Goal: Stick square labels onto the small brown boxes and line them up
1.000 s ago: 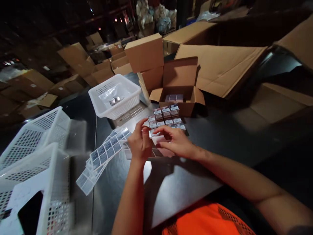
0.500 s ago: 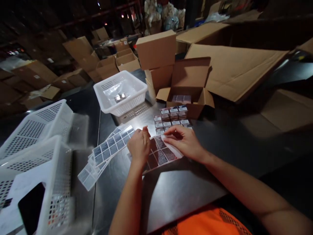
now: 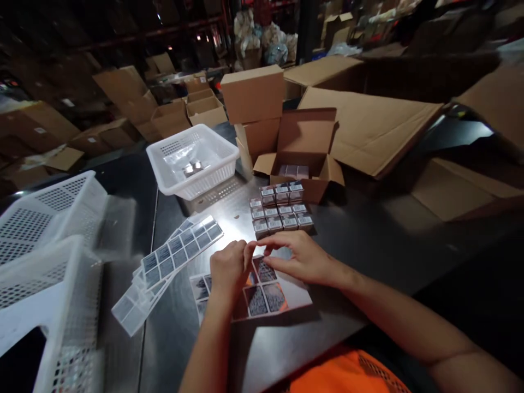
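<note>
A sheet of dark, square stickers (image 3: 257, 301) lies on the metal table under both hands, with a pale bare strip at its right end. My left hand (image 3: 230, 268), fingers curled and thumb raised, covers part of the sheet. My right hand (image 3: 301, 255) is bent over the sheet's upper edge, its fingertips meeting the left thumb. Anything between those fingertips is too small to make out. Just beyond the hands stand several small boxes with barcode labels (image 3: 280, 210) in rows. Left of them lie overlapping sticker sheets (image 3: 180, 250) with silvery-grey squares.
A white basket (image 3: 196, 177) holding a clear bag with small metallic items stands behind the sheets. Two more white baskets (image 3: 77, 273) are at the left, one with a black phone-like object (image 3: 24, 360). An open carton (image 3: 307, 183) with boxes inside stands behind the small boxes.
The pale flap my right hand held up at the sheet's right end now lies flat. My right fingertips moved left to meet the left thumb. The view shifted slightly.
</note>
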`<control>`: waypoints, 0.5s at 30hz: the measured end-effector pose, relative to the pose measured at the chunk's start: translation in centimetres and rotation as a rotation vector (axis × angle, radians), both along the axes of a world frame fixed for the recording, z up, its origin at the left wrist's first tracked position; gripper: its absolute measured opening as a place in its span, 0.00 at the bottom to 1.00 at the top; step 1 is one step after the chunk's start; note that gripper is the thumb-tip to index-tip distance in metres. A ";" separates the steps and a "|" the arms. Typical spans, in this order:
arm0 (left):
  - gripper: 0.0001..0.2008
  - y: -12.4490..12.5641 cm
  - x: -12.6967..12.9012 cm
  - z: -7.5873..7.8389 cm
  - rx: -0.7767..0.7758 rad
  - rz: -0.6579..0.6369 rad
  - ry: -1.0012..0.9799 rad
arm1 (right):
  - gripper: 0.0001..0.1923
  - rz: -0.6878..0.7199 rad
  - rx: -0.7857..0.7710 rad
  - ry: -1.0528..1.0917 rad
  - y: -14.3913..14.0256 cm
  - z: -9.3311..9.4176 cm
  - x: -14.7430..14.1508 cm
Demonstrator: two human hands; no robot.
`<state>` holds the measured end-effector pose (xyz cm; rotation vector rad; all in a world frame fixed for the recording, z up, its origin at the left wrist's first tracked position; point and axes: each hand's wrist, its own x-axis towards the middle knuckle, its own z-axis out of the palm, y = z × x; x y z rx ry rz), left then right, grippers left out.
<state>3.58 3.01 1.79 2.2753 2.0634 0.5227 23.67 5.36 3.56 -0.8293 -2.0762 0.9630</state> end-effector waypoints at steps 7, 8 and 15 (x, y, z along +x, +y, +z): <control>0.23 -0.1 0.6 -0.4 0.029 -0.062 0.075 | 0.13 -0.176 0.034 -0.040 -0.6 -1.6 0.1; 0.23 0.0 0.8 -0.3 0.004 -0.046 0.082 | 0.10 -0.199 0.068 -0.040 -0.7 -1.9 0.1; 0.26 0.8 1.4 0.6 -0.160 0.154 0.066 | 0.07 -0.142 0.485 -0.068 -2.0 -3.2 -0.1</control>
